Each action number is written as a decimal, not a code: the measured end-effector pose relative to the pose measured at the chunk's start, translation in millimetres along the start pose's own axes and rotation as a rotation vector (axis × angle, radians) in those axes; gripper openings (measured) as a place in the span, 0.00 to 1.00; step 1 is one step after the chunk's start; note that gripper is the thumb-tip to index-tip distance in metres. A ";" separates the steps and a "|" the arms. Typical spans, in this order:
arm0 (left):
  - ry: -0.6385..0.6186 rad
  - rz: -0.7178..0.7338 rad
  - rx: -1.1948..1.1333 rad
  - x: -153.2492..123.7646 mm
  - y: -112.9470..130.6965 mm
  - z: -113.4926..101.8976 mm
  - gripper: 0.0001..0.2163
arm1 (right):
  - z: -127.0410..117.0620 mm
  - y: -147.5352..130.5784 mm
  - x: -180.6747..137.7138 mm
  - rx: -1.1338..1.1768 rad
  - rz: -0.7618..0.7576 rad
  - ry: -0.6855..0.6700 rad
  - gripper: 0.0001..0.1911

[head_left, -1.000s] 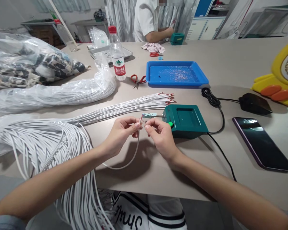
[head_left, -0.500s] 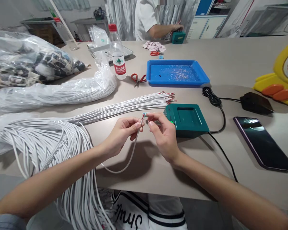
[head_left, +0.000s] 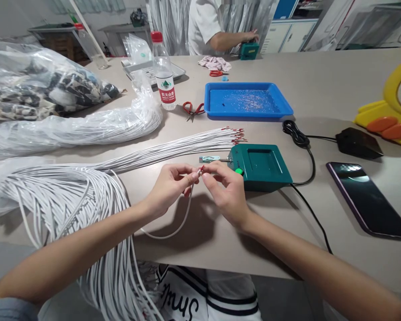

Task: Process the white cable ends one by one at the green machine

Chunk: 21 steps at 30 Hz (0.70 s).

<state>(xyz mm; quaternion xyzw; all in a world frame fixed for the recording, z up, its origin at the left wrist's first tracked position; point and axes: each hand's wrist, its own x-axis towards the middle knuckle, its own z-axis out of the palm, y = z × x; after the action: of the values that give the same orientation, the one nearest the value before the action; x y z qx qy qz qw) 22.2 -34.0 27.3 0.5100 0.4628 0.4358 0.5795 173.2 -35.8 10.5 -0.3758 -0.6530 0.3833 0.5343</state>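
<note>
My left hand (head_left: 169,187) pinches a white cable (head_left: 186,215) close to its end between thumb and forefinger. From there the cable loops down over the table toward the large bundle of white cables (head_left: 70,196) at the left. At the cable's red wire ends (head_left: 202,168), the thumb and forefinger of my right hand (head_left: 230,189) are closed. Just beyond my fingers stands a green box-shaped machine (head_left: 270,171) with a green button and a pale blue head (head_left: 210,159) sticking out to the left. My fingertips are apart from that head.
A row of cables with red ends (head_left: 187,145) lies behind my hands. Further back are a blue tray (head_left: 217,107) with scraps, red-handled snips (head_left: 193,111) and a water bottle (head_left: 167,89). At the right lie a phone (head_left: 367,200) and a black pedal-like block (head_left: 359,142). A co-worker (head_left: 205,31) sits opposite.
The cable end has moved down and away from the machine's pale blue head, which is now in plain sight. My right fingers have come down onto the red wire ends.
</note>
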 end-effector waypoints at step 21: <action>-0.155 -0.096 -0.121 -5.1 8.3 2.3 0.16 | -8.4 -8.4 8.8 -0.231 -0.132 -0.038 0.08</action>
<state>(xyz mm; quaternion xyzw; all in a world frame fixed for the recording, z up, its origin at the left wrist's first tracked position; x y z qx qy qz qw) 23.2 -38.5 36.2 0.4835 0.4132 0.3942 0.6634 179.5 -30.6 22.9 -0.3839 -0.7259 0.2767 0.4991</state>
